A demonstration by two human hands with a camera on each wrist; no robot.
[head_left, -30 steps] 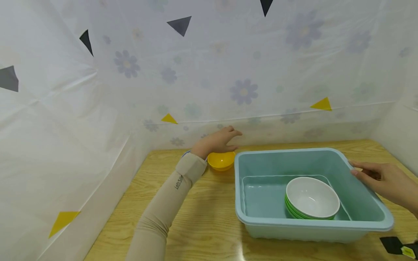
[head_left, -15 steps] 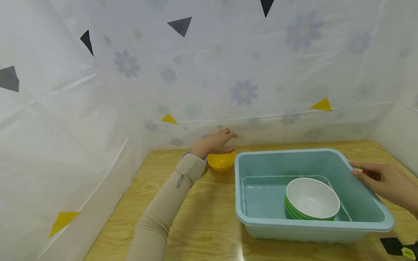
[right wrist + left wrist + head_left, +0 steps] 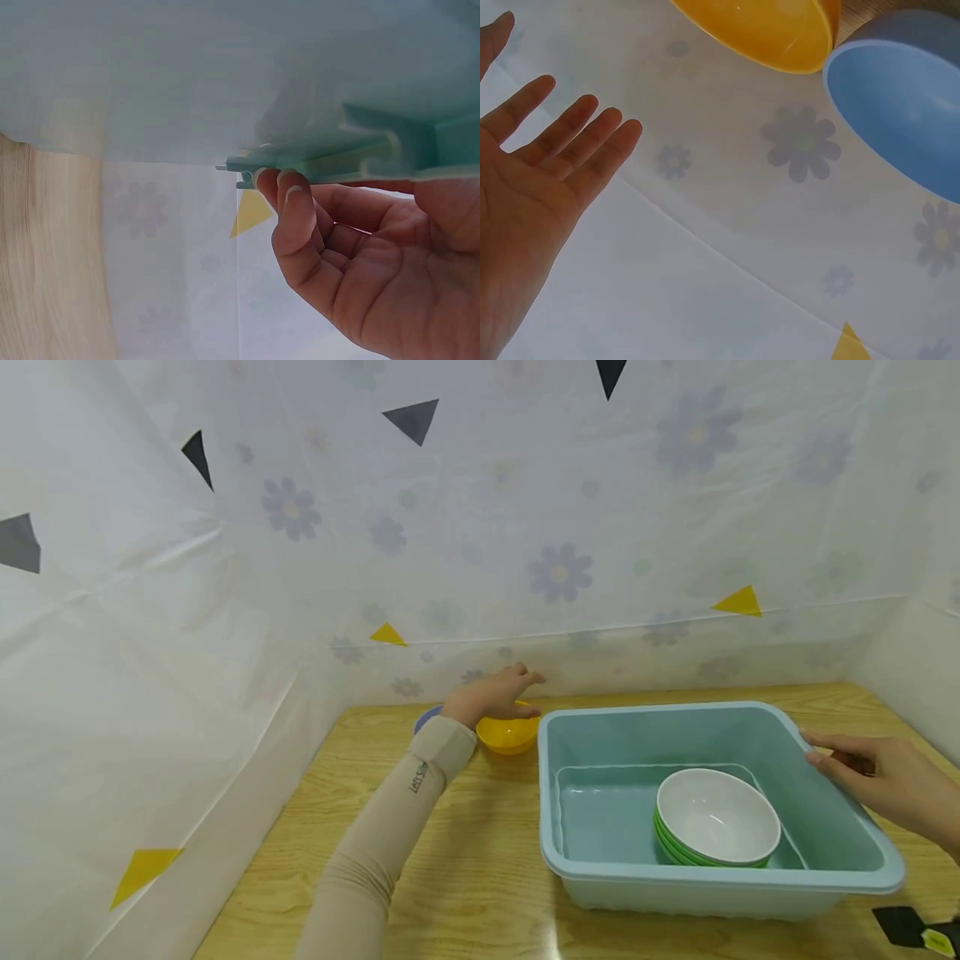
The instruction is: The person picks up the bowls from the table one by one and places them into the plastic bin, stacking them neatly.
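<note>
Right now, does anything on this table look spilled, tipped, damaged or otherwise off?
Nothing stands out. The stacked bowls sit upright in the tub, the yellow bowl stands upright under the left hand, and no spill shows.

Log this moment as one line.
left hand: open over yellow bowl | right hand: grips basin rim | stacked bowls in basin

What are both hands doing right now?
Left hand: open, fingers straight, above the yellow bowl, holding nothing.
Right hand: gripping the rim of the teal tub, fingers curled under its edge.
</note>
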